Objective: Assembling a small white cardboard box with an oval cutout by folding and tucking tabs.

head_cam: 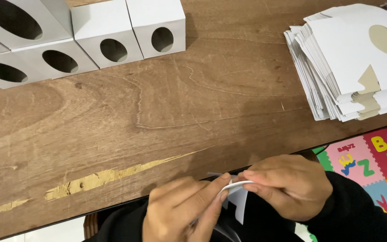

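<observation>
Both hands hold one flat white cardboard box blank (pixel 238 197) just below the near edge of the wooden table (pixel 193 103). My left hand (pixel 182 208) pinches the blank's left side between thumb and fingers. My right hand (pixel 287 186) grips its upper right edge, fingers curled over it. Most of the blank is hidden behind the hands. Dark sleeves cover both wrists.
A stack of flat white box blanks (pixel 350 62) with oval cut-outs lies at the table's far right. Several folded white boxes (pixel 108 31) with oval holes stand along the far left. A coloured foam floor mat (pixel 377 166) shows beyond the table's near right edge.
</observation>
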